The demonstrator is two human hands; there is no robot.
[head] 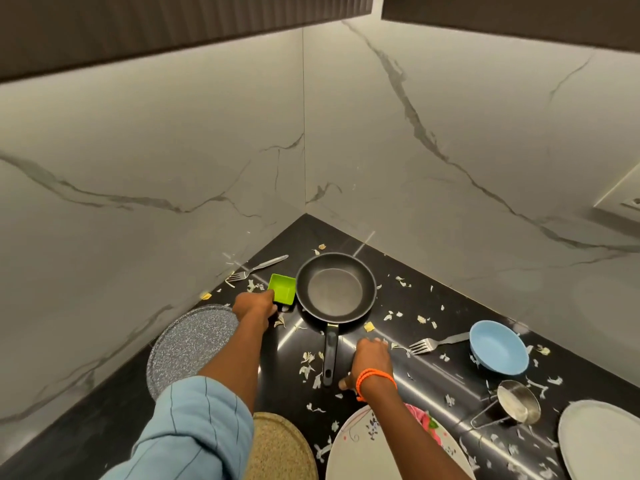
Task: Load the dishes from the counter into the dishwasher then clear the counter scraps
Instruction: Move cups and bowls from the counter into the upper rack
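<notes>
Toward the counter's back corner, left hand gripping the green tub beside the pan. Right hand, fingers loose and empty, resting near the pan's handle. Best lifted level, clear of the pan rim.

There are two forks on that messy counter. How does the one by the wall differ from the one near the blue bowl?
The fork by the wall lies far back left, beyond the green container; the fork near the blue bowl lies to the right. The wall fork's tines point left toward the marble wall; the other's handle runs up to the blue bowl. Both are plain metal, flat among scraps, and untouched by either hand.
</notes>
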